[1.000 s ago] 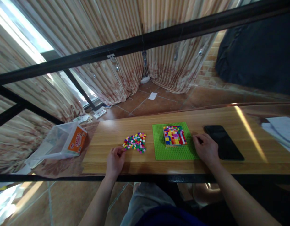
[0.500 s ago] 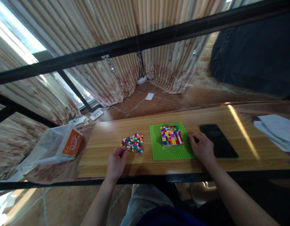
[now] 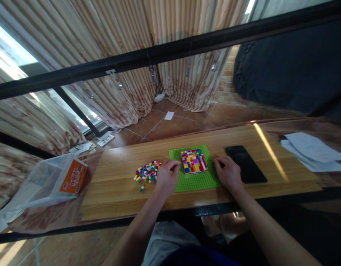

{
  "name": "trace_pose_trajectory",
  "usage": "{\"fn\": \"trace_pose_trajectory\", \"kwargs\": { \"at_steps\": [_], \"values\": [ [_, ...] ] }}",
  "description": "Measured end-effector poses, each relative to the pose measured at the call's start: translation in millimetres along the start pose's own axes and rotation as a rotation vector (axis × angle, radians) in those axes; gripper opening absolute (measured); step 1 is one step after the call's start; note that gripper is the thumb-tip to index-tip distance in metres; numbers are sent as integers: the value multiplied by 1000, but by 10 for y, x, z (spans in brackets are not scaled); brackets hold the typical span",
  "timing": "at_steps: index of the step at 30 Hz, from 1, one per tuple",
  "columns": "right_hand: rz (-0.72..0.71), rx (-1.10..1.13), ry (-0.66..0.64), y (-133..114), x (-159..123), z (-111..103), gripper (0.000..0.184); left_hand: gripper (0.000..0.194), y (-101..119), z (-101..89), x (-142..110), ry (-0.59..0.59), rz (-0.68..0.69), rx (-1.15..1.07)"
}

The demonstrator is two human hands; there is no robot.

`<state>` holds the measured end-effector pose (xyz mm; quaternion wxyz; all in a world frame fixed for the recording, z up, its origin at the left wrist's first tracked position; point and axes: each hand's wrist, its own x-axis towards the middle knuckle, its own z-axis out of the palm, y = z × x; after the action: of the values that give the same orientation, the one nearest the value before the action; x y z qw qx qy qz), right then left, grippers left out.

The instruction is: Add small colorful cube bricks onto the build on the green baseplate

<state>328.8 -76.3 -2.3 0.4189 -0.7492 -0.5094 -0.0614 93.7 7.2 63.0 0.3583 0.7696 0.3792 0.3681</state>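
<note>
Brick mosaic [image 3: 194, 161] is sitting on the green studded baseplate [image 3: 198, 183], toward the far side of it, and is lying just to the right of the left hand [image 3: 167, 175] and to the left of the right hand [image 3: 229, 173]. Both hands are flanking it, and the left is reaching nearer, its fingertips coming over the baseplate's left part beside the mosaic's left edge; whether they are touching it, I cannot tell. The mosaic is looking roughly square, so no long axis is standing out. The left hand's fingers are bending in toward the thumb, but whether a small brick is sitting between them is too small to make out. The right hand is resting half-curled at the baseplate's right edge, just beside the black tablet [image 3: 246, 164]; its grip is not showing clearly either.

Against half a second earlier, the left hand is now working away from the near edge of the loose brick pile [image 3: 147, 171], and a couple of stray bricks [image 3: 142, 188] are showing on the bench [image 3: 112, 195] there. The right hand is keeping its place beside the mosaic.
</note>
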Motion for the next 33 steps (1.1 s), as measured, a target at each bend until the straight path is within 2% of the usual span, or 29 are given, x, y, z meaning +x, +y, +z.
{"fn": "trace_pose_trajectory", "kwargs": {
  "at_steps": [4,8,18,33],
  "values": [
    [10,6,-16,-12,7,-4,27,18,13,165,111,-21,72,20],
    [16,13,-16,-29,10,-11,28,16,-2,240,161,-48,95,133],
    [26,14,-23,-16,7,-2,27,15,61,285,224,-83,82,359],
    [-8,8,-10,10,4,6,28,12,44,315,222,-44,59,359]
  ]
}}
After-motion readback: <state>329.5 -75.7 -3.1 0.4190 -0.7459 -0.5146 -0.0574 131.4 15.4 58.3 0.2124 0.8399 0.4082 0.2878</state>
